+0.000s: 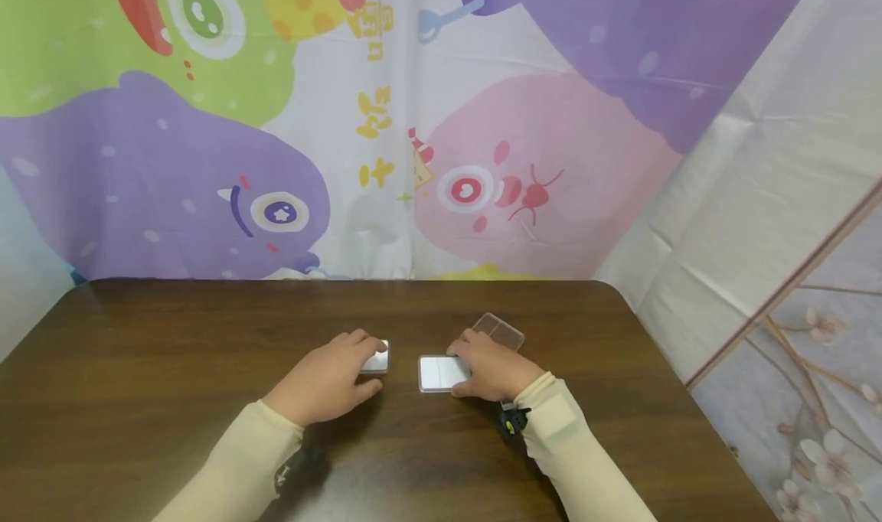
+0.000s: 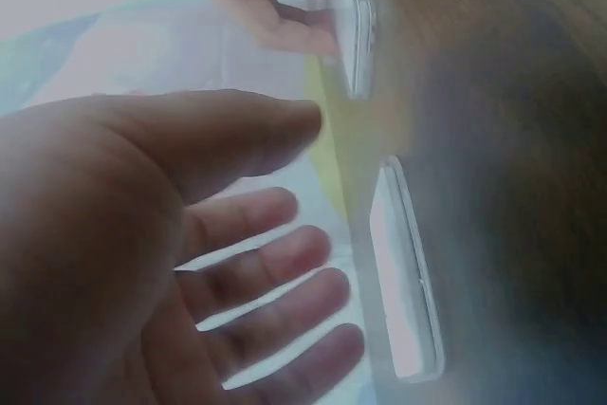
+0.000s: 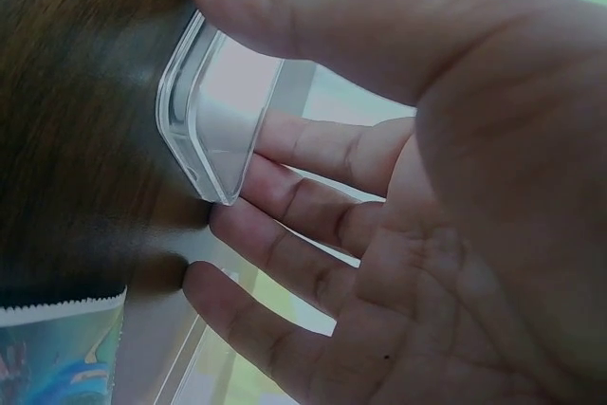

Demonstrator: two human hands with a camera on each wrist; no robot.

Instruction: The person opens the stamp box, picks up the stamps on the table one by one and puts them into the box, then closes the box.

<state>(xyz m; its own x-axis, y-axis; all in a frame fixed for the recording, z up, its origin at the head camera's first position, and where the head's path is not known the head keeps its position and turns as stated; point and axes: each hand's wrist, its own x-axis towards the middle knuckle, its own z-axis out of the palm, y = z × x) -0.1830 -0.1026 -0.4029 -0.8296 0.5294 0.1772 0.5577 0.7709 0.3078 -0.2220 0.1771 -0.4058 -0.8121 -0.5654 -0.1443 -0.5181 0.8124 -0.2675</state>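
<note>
In the head view, my left hand point(image 1: 324, 380) is just above a small flat case point(image 1: 377, 358) with a white top. The left wrist view shows its fingers loosely spread and apart from that case point(image 2: 403, 282). My right hand point(image 1: 492, 369) holds a clear rectangular plastic box point(image 1: 436, 374) with something white inside. In the right wrist view, the thumb lies along one edge of the box point(image 3: 213, 106) and the fingers point(image 3: 275, 182) along the opposite one. Behind the right hand lies a transparent plastic lid or tray point(image 1: 506, 334), partly hidden by the fingers.
Both hands are over a dark brown wooden table point(image 1: 172, 338). A cartoon-print cloth point(image 1: 372, 223) hangs along its far edge. A colourful packet with a serrated edge point(image 3: 62, 353) lies by the right wrist.
</note>
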